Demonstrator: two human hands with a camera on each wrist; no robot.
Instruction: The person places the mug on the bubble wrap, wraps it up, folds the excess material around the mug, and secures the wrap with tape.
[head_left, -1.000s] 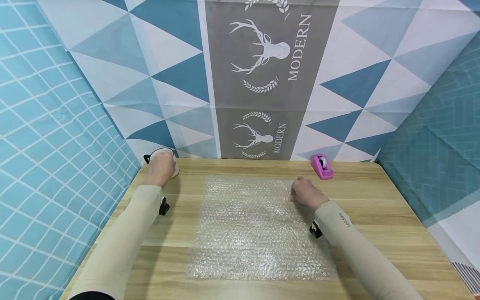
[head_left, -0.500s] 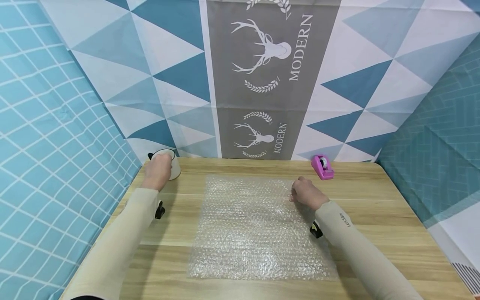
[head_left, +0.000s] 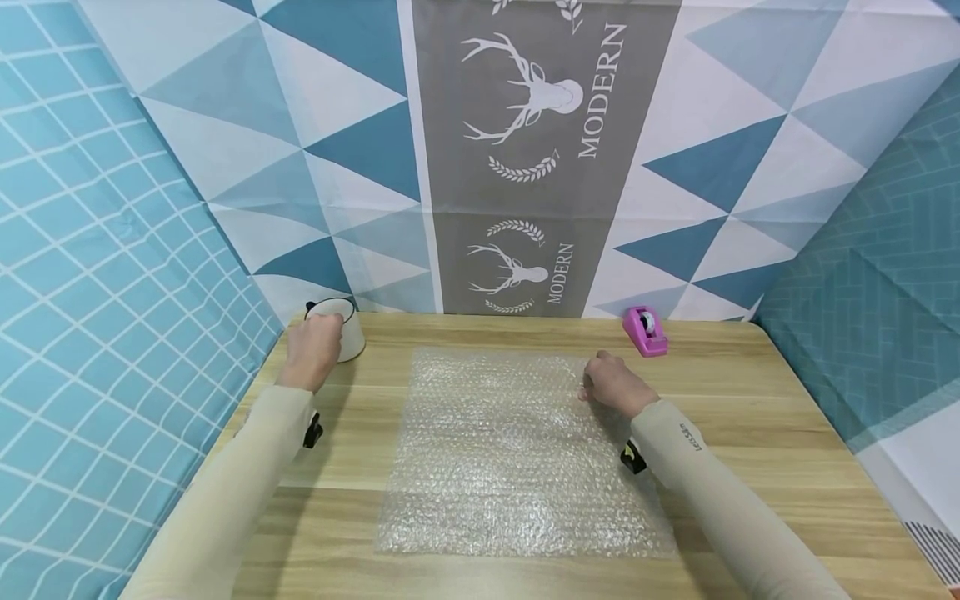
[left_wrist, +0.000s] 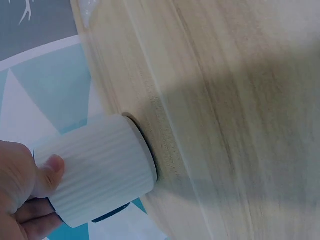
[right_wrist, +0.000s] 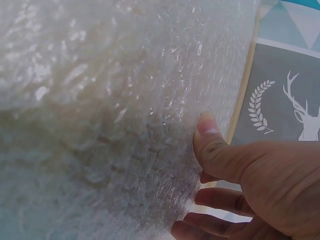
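Note:
At the back left of the table, my left hand (head_left: pixel 312 346) grips a white mug (head_left: pixel 351 340) by its dark rim. The mug's ribbed side (left_wrist: pixel 102 165) shows in the left wrist view, with my thumb pressed on the outer wall near the rim. Its dark handle sticks out on the far side. A sheet of bubble wrap (head_left: pixel 510 467) lies flat in the middle of the table. My right hand (head_left: pixel 617 386) is at its upper right edge; in the right wrist view, the thumb lies on the bubble wrap (right_wrist: pixel 150 100) and the other fingers curl at its edge.
A pink tape dispenser (head_left: pixel 646 332) stands by the table's back edge, right of the bubble wrap. Patterned cloth hangs behind the wooden table (head_left: pixel 757 433), with blue tile-patterned cloth (head_left: pixel 105 292) on the left and teal cloth (head_left: pixel 885 275) on the right.
The mug has shifted a little to the right, and my left hand and forearm have drawn slightly back toward me. My right hand and the bubble wrap have stayed in place.

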